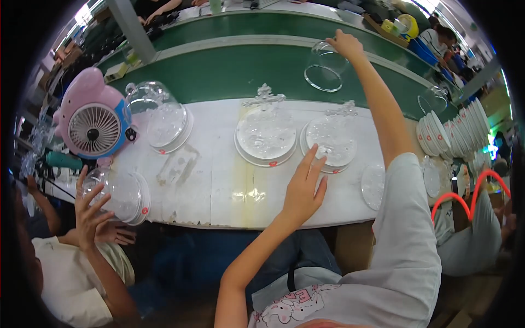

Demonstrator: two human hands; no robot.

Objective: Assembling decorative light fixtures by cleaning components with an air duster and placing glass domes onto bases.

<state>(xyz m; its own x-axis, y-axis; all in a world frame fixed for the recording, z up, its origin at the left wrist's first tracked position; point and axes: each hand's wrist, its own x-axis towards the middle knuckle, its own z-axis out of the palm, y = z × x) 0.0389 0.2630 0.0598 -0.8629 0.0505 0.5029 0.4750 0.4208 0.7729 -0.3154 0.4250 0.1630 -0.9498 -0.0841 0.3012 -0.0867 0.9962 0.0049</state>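
At the far side, over the green conveyor, my right hand (346, 45) grips the closed top of a clear dome cover (324, 71), whose open rim faces down toward me. My left hand (304, 191) has its fingers stretched out, the tips at the near edge of a round white base (330, 136) with clear plastic parts on it. I cannot tell whether they touch it. Left of it lies a similar white base (266, 134). Clear ornamental pieces (264, 95) stick out behind both bases.
A pink and blue fan (92, 131) stands at the left beside a domed base (164, 123). A co-worker's hands (90, 210) handle another domed base (123, 197). Stacked white bases (454, 128) are at the right, near another clear dome (433, 100). A clear disc (373, 187) lies near my right sleeve.
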